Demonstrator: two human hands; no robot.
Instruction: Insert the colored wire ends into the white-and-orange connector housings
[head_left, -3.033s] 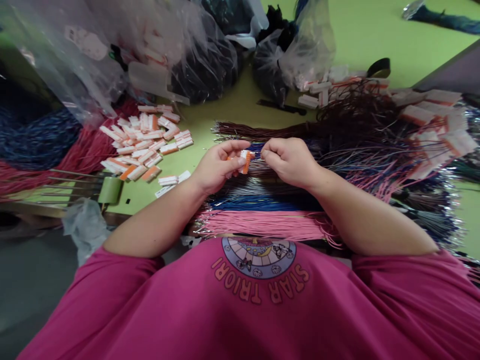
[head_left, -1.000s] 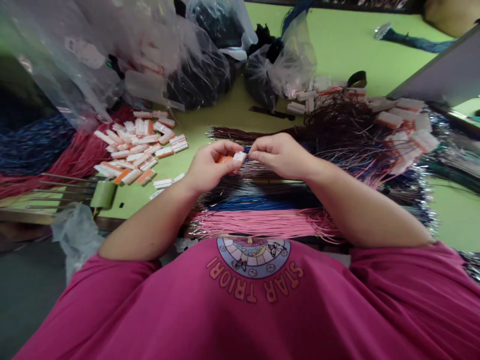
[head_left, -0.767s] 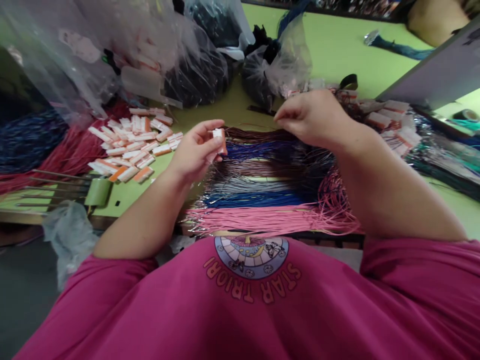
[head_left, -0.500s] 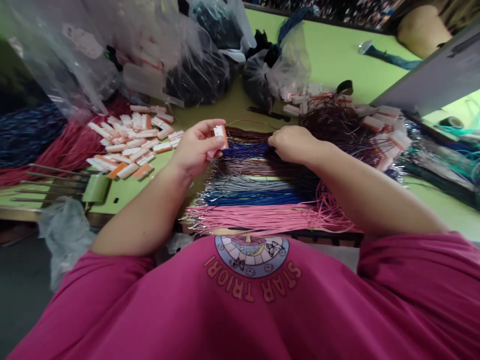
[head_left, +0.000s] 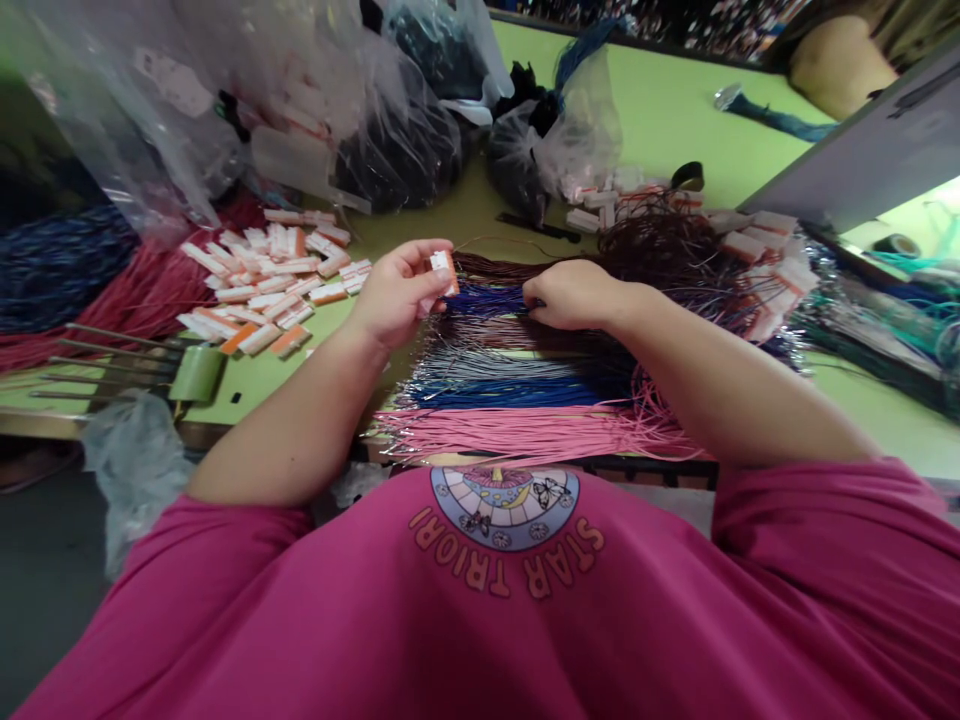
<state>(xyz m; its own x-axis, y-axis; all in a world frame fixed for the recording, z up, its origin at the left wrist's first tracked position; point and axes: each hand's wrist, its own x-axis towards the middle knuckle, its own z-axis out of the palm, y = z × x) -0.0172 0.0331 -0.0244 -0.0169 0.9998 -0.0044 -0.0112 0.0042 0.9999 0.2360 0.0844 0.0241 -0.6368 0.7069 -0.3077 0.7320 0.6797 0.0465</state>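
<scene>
My left hand (head_left: 401, 290) pinches a small white and orange connector housing (head_left: 444, 268) between thumb and fingers. A thin brown wire runs from near it to the right. My right hand (head_left: 574, 295) is closed, fingertips down at the dark blue wires (head_left: 487, 298); what they pinch is hidden. Under and below both hands lie rows of cut wires: brown wires (head_left: 491, 268) at the back, then grey wires (head_left: 502, 368), blue wires (head_left: 510, 393) and pink wires (head_left: 517, 432) nearest my body. Metal terminals glint at their left ends.
Loose white and orange connectors (head_left: 274, 285) are heaped on the left. Wired connectors (head_left: 780, 275) are bunched at the right. Plastic bags (head_left: 397, 130) stand at the back, a green cylinder with rods (head_left: 196, 373) at the left edge. A grey panel (head_left: 862, 140) slants at the right.
My right hand has moved slightly left and nearer to me, from by the brown wires onto the dark blue ones. My left hand keeps the connector housing almost in place.
</scene>
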